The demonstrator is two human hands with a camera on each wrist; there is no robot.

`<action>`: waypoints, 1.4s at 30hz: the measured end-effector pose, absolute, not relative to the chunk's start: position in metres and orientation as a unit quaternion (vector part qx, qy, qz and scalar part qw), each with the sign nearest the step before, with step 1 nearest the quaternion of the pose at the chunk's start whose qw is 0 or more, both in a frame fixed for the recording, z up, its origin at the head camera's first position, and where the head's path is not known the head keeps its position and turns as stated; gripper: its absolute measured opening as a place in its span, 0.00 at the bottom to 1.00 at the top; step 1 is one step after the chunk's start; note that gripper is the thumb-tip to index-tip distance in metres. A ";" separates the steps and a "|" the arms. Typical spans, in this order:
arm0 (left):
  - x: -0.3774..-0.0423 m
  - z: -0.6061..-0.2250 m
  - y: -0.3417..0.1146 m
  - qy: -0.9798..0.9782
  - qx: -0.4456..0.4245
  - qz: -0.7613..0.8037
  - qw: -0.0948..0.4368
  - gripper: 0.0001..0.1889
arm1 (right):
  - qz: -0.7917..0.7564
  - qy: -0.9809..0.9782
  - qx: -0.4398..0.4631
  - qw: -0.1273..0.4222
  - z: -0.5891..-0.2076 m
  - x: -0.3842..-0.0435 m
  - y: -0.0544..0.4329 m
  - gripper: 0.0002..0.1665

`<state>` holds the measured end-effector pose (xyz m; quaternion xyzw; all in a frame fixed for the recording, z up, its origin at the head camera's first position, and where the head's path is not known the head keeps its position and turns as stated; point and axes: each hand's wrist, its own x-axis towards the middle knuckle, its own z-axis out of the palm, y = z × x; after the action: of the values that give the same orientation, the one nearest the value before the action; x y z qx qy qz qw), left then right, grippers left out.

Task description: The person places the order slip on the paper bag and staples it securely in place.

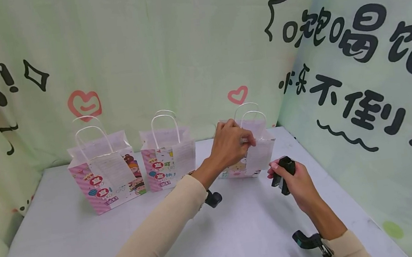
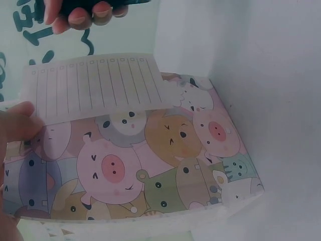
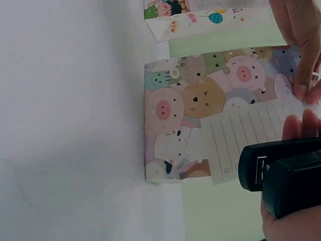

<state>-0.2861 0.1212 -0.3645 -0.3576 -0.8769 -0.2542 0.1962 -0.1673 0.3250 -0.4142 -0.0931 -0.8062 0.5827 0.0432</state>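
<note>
The rightmost paper bag (image 1: 238, 170) stands upright on the table, with cartoon pigs and a bear on its front. A lined paper slip (image 2: 95, 90) lies against that front, near the top edge. My left hand (image 1: 231, 141) pinches the slip and the bag's rim between thumb and fingers, beside the white handles. In the right wrist view those fingertips show at the upper right. To the right of the bag, my right hand (image 1: 299, 183) grips a black stapler (image 3: 293, 173). The stapler's jaws are apart and its nose stands close to the slip's edge, apparently without paper between them.
Two more pink paper bags with white handles stand to the left: a middle bag (image 1: 151, 168) and a left bag (image 1: 81, 176), each with a lined slip on its front. A white table (image 1: 234, 244) bears everything. Printed curtains (image 1: 190, 54) hang behind and at both sides.
</note>
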 end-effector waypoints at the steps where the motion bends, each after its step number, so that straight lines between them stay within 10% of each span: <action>1: -0.286 -0.364 0.121 -0.876 -0.358 -0.255 0.197 0.06 | 0.587 -0.803 -0.089 0.051 -0.412 -0.168 0.324 0.27; 12: -0.285 -0.366 0.120 -0.880 -0.352 -0.250 0.197 0.06 | 0.641 -0.740 -0.043 0.198 -0.387 -0.184 0.307 0.22; 42: -0.282 -0.368 0.121 -0.871 -0.360 -0.255 0.214 0.05 | 0.729 -0.572 0.024 0.376 -0.351 -0.229 0.283 0.11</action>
<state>-0.2822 0.1212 -0.3683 -0.3603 -0.8713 -0.2554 0.2139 -0.2289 0.2831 -0.3506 0.0239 -0.5721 0.7287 0.3758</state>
